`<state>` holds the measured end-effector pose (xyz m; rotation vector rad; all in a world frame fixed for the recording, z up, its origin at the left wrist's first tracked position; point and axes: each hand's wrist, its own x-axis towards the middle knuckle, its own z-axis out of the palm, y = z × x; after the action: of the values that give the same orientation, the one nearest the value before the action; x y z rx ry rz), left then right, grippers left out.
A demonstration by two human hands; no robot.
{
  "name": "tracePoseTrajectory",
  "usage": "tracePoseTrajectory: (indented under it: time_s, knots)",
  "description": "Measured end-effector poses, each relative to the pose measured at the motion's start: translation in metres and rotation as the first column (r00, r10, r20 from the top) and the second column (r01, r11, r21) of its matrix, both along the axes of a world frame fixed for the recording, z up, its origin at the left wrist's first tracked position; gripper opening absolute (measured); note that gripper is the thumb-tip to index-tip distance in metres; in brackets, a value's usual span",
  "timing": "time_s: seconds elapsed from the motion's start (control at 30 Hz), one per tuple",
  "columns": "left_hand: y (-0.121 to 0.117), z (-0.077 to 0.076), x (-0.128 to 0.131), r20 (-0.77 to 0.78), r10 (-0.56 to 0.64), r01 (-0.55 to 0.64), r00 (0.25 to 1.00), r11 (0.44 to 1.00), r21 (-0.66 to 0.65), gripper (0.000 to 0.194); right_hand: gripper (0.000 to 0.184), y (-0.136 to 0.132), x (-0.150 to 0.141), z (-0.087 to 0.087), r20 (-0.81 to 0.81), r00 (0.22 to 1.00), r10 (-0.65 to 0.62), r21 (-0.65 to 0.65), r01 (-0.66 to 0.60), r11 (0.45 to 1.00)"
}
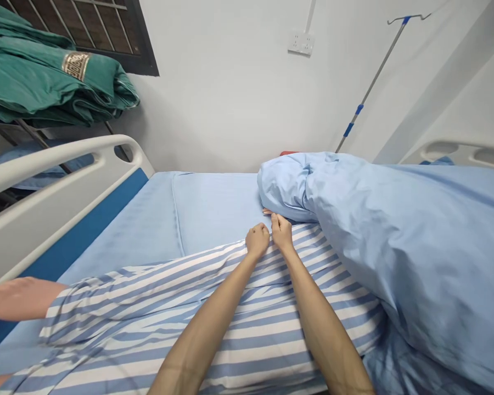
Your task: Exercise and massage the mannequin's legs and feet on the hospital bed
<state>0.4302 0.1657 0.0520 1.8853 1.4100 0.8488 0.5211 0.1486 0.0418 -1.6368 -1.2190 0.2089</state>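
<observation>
My left hand (257, 240) and my right hand (281, 231) reach side by side to the upper edge of a blue-and-white striped garment (263, 343). Both hands are curled and appear to grip its cloth. My right hand is also next to a bunched light blue pillow or bedding roll (286, 186). A light blue quilt (420, 263) lies heaped to the right of my right forearm. Another person's bare arm (20, 299) comes out of a striped sleeve at the lower left, lying on the bed.
A light blue sheet (214, 211) covers the mattress. A white bed rail (53, 186) runs along the left, with folded green cloths (53, 82) on a rack beyond it. An IV pole (374, 82) and wall socket (301, 44) stand behind the bed.
</observation>
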Motion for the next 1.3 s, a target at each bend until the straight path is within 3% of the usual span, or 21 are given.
tracePoseTrajectory:
  time_s: [0.2, 0.3, 0.47, 0.6, 0.73, 0.83, 0.97, 1.1, 1.2, 1.3]
  knots:
    - [-0.002, 0.002, 0.016, 0.102, -0.010, 0.013, 0.995, 1.000, -0.026, 0.027, 0.044, -0.002, 0.015, 0.000, 0.087, 0.996, 0.006, -0.063, 0.000, 0.998]
    - [-0.003, 0.001, 0.019, 0.067, -0.015, 0.015, 0.998, 1.000, -0.001, 0.028, 0.046, -0.006, 0.017, 0.008, 0.123, 0.992, -0.034, -0.028, 0.038, 0.999]
    - [-0.004, -0.008, 0.014, 0.019, -0.082, 0.082, 0.996, 0.997, 0.018, 0.027, 0.041, -0.014, 0.040, 0.015, 0.314, 0.908, -0.277, 0.000, 0.291, 0.957]
    - [-0.003, -0.010, 0.013, 0.129, -0.100, 0.102, 0.987, 0.995, -0.010, 0.025, 0.047, -0.012, 0.061, 0.000, 0.175, 0.889, -0.422, -0.021, 0.432, 0.902]
    - [0.009, -0.005, -0.004, 0.367, -0.065, 0.151, 0.928, 0.966, -0.211, 0.022, 0.043, -0.010, 0.065, -0.009, 0.218, 0.867, -0.448, -0.037, 0.466, 0.884]
    - [0.021, -0.002, -0.057, 0.442, 0.007, 0.099, 0.897, 0.972, -0.215, 0.020, 0.043, -0.011, 0.063, -0.009, 0.270, 0.854, -0.444, -0.043, 0.472, 0.881]
    - [0.025, -0.001, -0.179, 0.315, 0.035, -0.009, 0.949, 0.996, -0.085, 0.018, 0.042, -0.012, 0.063, -0.011, 0.314, 0.838, -0.447, -0.075, 0.491, 0.868]
    - [0.012, -0.015, -0.296, 0.131, 0.218, -0.221, 0.967, 0.975, 0.012, 0.020, 0.042, -0.013, 0.059, -0.012, 0.385, 0.809, -0.445, -0.112, 0.519, 0.847]
    - [0.002, -0.031, -0.343, -0.053, 0.320, -0.317, 0.946, 0.946, 0.061, 0.023, 0.044, -0.015, 0.056, -0.008, 0.460, 0.782, -0.420, -0.169, 0.542, 0.823]
    - [-0.003, -0.040, -0.354, -0.262, 0.400, -0.383, 0.878, 0.916, 0.115, 0.026, 0.044, -0.016, 0.048, 0.002, 0.559, 0.760, -0.330, -0.296, 0.555, 0.777]
